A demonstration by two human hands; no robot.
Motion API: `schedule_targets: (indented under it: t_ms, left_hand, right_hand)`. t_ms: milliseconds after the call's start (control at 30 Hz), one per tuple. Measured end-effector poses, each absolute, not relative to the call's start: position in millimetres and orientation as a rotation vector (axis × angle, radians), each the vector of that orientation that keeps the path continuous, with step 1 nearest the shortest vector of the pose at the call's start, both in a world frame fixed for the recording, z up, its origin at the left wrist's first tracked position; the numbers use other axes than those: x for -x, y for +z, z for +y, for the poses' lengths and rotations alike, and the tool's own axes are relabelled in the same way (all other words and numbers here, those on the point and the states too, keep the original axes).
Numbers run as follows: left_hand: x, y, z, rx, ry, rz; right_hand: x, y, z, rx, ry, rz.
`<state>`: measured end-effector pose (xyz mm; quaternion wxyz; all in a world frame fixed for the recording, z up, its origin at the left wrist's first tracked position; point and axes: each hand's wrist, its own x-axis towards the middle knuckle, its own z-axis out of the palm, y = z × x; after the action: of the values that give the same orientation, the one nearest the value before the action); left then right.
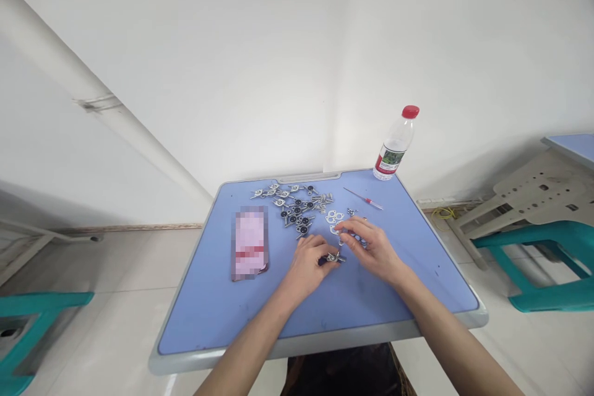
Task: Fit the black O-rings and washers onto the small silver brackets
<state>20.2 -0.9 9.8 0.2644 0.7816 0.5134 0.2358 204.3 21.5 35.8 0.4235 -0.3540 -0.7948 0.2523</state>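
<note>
My left hand (306,265) is closed around a small silver metal fitting (335,257), whose end sticks out past the fingertips. Just to its right, my right hand (371,246) is bent over the fitting with thumb and forefinger brought together; whatever they pinch is too small to make out. Under and beyond the right fingers lie several flat silver plates with holes (333,216). Farther left is a heap of metal fittings with black round caps (297,210), and behind it sit several fittings without caps (273,189).
On the blue table (223,322) lie a blurred-out phone-shaped object (249,244) at left and a screwdriver (364,198) behind my right hand. Tiny screws (351,211) lie nearby. A red-capped bottle (394,145) stands at the back right corner, near the wall. Teal stools (538,266) flank the table.
</note>
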Motion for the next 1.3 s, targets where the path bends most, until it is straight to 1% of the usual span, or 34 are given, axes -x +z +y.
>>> schedule_targets:
  t_ms: [167, 467, 767, 1033, 1300]
  left_hand:
    - [-19.7, 8.5, -1.4, -2.104, 0.659, 1.389]
    - [-19.7, 10.3, -2.3, -2.097, 0.66, 1.402]
    - [-20.0, 9.6, -2.1, -2.097, 0.662, 1.39]
    - [-19.0, 7.6, -1.6, -2.15, 0.647, 1.36]
    - [-18.9, 3.6, -0.8, -2.178, 0.654, 1.36]
  right_hand:
    - [-205.7, 37.9, 20.0, 0.852, 0.659, -1.987]
    - [-202.0, 36.9, 19.3, 0.911, 0.53, -1.964]
    - [-197.4, 31.4, 16.7, 0.867, 0.436, -1.921]
    - [-194.8, 32.8, 11.6, 0.727, 0.503, -1.969]
    - [-191.4, 30.4, 14.3, 0.681, 0.484, -2.013]
